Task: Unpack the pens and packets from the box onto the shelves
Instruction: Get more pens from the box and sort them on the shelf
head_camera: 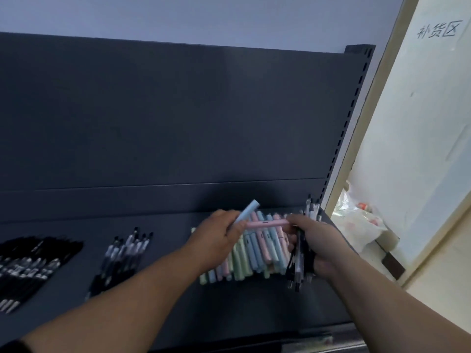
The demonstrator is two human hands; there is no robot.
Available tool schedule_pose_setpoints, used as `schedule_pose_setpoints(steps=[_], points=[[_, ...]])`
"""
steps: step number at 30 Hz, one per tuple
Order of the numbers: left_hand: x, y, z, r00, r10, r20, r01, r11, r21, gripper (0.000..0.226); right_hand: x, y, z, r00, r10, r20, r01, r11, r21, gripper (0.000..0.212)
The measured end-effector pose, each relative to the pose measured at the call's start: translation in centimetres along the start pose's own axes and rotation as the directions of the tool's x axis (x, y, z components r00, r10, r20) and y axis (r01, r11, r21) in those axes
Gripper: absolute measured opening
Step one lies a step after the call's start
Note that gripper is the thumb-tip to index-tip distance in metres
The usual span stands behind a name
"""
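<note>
A heap of pastel pens (251,253) in pink, blue and green lies on the dark shelf (163,296). Above the heap my left hand (216,235) grips a light blue pen (246,211) that points up and to the right. A pink pen (267,223) lies crosswise between both hands, its left end at my left hand. My right hand (316,245) holds a bundle of black and clear pens (302,253) upright, and its thumb and fingers touch the right end of the pink pen. The box is out of view.
Further left on the shelf lie a group of clear-and-black pens (125,253) and a larger pile of black pens (30,266). The shelf's slotted upright (341,138) stands at the right, with a white board (418,128) and plastic bags (356,220) beyond it.
</note>
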State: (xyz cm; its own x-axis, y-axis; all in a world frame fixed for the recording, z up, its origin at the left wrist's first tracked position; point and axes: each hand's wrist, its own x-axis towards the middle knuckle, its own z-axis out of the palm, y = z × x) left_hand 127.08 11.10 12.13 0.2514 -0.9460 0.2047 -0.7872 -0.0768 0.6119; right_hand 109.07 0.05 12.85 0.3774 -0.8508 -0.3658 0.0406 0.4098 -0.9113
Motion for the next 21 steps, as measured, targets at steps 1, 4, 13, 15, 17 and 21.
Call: schedule_pose_setpoints(steps=[1,4,13,15,17,21], points=[[0.5,0.5,0.4,0.999,0.010,-0.041,-0.010,1.000,-0.004,0.018,0.5,-0.3,-0.8,1.000,-0.028,-0.014,0.028,1.000,-0.001,0.019],[1.2,1.3,1.5,0.992,0.059,-0.110,-0.051,0.996,0.075,0.023,1.7,-0.6,-2.6,0.992,-0.114,-0.052,0.113,0.993,-0.017,0.016],[-0.2,0.0,4.7,0.999,0.000,0.042,-0.011,0.963,0.268,0.050,1.4,1.1,-3.9,0.988,-0.087,0.127,0.130,0.916,-0.380,0.023],[-0.8,-0.6,4.8,0.997,-0.043,0.064,0.029,0.978,0.207,0.055,0.9,1.3,-3.8,0.972,0.009,0.234,0.097,0.894,-0.438,0.029],[-1.2,-1.0,4.8,0.996,-0.069,0.056,0.062,0.991,0.115,0.050,0.6,1.3,-3.7,0.954,0.070,0.291,0.085,0.870,-0.486,0.033],[-2.2,-1.1,5.6,0.989,-0.090,0.113,0.087,0.996,0.038,0.054,1.1,1.1,-3.7,0.970,0.022,0.240,0.102,0.865,-0.491,0.041]])
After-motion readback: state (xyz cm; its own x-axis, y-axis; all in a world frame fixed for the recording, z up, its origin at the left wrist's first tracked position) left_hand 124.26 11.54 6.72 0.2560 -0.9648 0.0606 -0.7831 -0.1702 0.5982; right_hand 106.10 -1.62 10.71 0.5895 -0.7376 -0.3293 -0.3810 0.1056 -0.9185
